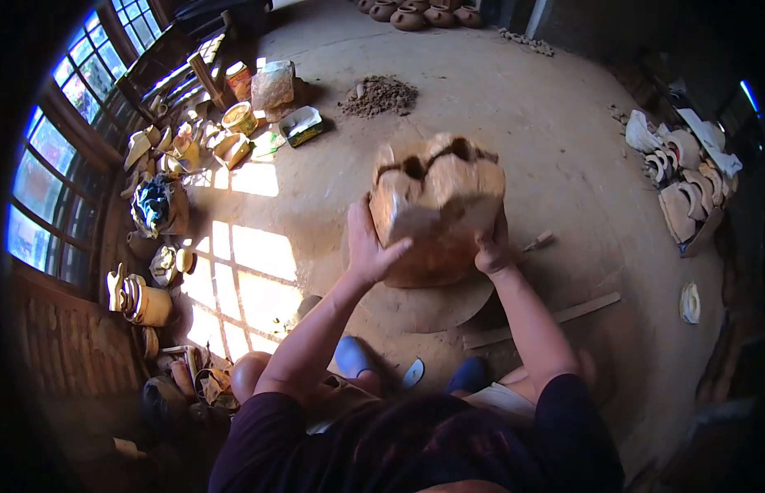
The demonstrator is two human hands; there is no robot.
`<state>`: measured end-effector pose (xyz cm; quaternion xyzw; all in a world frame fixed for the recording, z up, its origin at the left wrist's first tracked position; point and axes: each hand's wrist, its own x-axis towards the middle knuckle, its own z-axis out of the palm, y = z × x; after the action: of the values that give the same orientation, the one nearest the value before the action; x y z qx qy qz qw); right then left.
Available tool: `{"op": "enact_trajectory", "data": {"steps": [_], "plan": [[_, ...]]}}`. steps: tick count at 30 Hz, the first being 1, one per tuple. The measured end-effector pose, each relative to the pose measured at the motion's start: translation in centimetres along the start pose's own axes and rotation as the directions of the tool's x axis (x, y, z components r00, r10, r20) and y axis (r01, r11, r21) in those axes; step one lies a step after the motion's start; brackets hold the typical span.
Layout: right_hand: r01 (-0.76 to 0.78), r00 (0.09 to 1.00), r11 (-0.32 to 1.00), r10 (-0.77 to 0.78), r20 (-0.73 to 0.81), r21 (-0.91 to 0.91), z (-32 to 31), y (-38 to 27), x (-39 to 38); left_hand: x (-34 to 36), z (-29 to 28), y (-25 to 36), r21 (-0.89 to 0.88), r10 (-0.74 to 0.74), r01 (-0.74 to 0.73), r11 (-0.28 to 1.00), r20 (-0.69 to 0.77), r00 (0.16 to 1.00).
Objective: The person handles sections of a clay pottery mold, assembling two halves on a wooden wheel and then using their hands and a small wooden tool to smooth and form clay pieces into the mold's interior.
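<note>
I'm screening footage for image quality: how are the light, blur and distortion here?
Head view: sunlight from the windows washes out patches of the floor at left, while the right edge falls dark; head view: the brown lump between the left hand and right hand looks blurred, perhaps from motion; head view: fisheye distortion curves those windows' straight edges.

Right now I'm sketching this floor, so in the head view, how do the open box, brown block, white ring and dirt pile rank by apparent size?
1. Brown block, clearly largest, though nearness to the camera enlarges it
2. Dirt pile
3. Open box
4. White ring
</note>
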<state>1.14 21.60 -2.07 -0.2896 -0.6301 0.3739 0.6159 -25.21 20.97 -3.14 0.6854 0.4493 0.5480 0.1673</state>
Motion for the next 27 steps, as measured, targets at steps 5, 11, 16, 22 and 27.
{"op": "enact_trajectory", "data": {"steps": [5,11,16,22,27], "plan": [[-0.069,0.996,0.998,0.069,0.056,-0.014,-1.4,-1.5,-3.3,-2.2,-0.4,1.1,0.111,0.069,-0.074,0.991,0.044,0.997],[0.064,0.997,0.995,-0.067,0.039,0.082,-1.8,-5.6,3.6,4.4,-2.0,6.0,-0.184,-0.002,0.013,0.983,0.061,0.998],[-0.332,0.940,0.849,0.335,0.068,0.411,-0.5,-5.7,6.3,6.0,-2.0,10.0,-0.338,-0.114,0.176,0.925,0.197,0.974],[-0.362,0.915,0.822,0.403,0.000,0.439,2.0,-8.8,6.5,5.9,-2.1,9.1,-0.294,-0.084,0.114,0.949,0.113,0.990],[-0.316,0.912,0.833,0.399,-0.097,0.455,-0.5,-4.5,6.6,6.2,-1.4,7.9,-0.304,-0.042,0.071,0.950,0.100,0.994]]}}
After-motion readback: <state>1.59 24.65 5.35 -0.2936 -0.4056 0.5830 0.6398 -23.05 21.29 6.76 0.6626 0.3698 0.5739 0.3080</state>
